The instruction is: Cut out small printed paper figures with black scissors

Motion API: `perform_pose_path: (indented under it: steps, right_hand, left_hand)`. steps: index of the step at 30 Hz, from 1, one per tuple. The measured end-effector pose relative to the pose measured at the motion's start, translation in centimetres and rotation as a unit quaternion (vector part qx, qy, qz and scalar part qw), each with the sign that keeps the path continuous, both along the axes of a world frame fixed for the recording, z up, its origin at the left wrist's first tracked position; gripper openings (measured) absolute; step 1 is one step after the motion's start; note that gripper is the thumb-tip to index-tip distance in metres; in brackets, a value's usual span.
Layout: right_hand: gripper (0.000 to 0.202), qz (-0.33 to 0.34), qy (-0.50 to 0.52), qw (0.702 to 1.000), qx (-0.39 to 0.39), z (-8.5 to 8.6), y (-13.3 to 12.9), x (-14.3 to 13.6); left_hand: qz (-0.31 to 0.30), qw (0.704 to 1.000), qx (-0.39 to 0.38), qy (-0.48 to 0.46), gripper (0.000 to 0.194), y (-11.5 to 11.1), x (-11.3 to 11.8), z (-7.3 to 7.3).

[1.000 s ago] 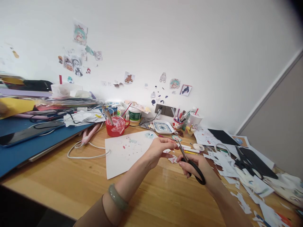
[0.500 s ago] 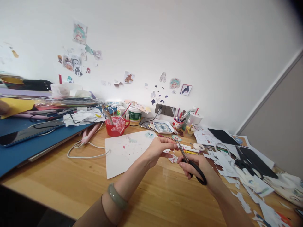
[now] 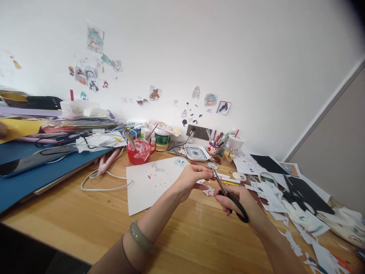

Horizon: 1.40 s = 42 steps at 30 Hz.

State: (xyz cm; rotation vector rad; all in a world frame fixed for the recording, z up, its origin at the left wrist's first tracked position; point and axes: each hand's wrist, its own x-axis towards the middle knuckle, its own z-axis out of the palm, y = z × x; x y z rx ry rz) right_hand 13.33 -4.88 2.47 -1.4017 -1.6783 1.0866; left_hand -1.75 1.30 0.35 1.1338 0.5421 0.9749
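Observation:
My right hand (image 3: 232,198) is closed round black-handled scissors (image 3: 237,207), thumb and fingers in the loops. The scissor blades slant up and left, their tips against the fingertips of my left hand (image 3: 194,180). That left hand is closed in a pinch; whatever lies between its fingers is too small to make out. A cut paper scrap with red marks (image 3: 209,191) rests on the table between the hands. Under my left wrist lies a white sheet (image 3: 142,190) bearing small coloured drawings. Felt pens (image 3: 230,180) are just beyond the blades.
Paper offcuts (image 3: 270,198) and another pair of black scissors (image 3: 296,196) crowd the right side. Toward the wall stand a red mug (image 3: 138,152), a patterned dish (image 3: 196,153), a pen cup (image 3: 213,148) and a drink cup (image 3: 234,146). A white cable (image 3: 105,189) loops at left.

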Motion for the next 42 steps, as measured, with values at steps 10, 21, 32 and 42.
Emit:
perform_pose_path:
  steps: [10,21,32,42]
  right_hand:
    - [0.02,-0.004,-0.012,1.0,0.007,0.1,-0.05,-0.07]
    - [0.018,-0.018,0.012,1.0,0.009,0.07,-0.26,-0.14]
    - [0.017,-0.015,-0.011,1.0,0.024,-0.26,0.06,0.05]
    - [0.022,-0.036,-0.02,0.999,0.022,-0.12,-0.07,-0.29]
  left_hand:
    - [0.006,1.0,-0.006,0.0,0.023,-0.02,0.04,0.12]
    - [0.006,1.0,-0.009,-0.004,0.021,-0.07,0.07,0.19]
    - [0.002,1.0,-0.001,-0.003,0.02,-0.13,0.14,0.12]
    - [0.003,1.0,-0.001,0.0,0.019,-0.1,0.09,0.09]
